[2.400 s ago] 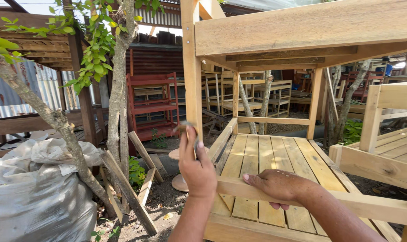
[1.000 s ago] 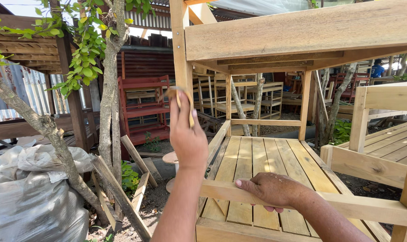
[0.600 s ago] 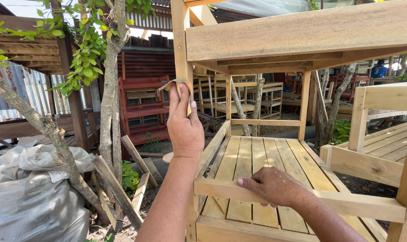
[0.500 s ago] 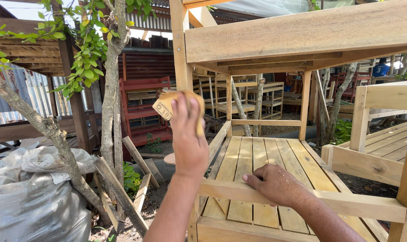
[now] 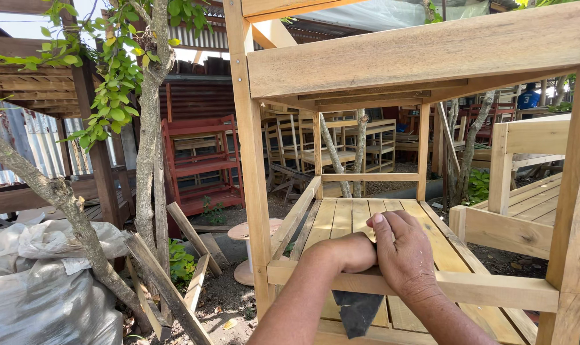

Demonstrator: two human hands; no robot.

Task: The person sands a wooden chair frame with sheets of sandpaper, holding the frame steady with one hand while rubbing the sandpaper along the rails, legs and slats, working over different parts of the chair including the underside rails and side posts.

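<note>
- Dark sandpaper (image 5: 357, 311) was hung below the front rail (image 5: 494, 291), pinched under the left hand (image 5: 347, 252), which had been brought down from the post (image 5: 251, 160).
- Right hand (image 5: 402, 255) was laid flat over the rail, gripping nothing, so rubbing seemed shifted to that rail.
- Slats (image 5: 341, 220) were seen beyond.

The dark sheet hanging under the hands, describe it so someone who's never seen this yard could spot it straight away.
Start at the bare wooden shelf frame filling the view, then drop to its near front rail, where the left hand and right hand meet. The dark sheet hangs below them, the only limp, near-black thing among pale timber.
</note>
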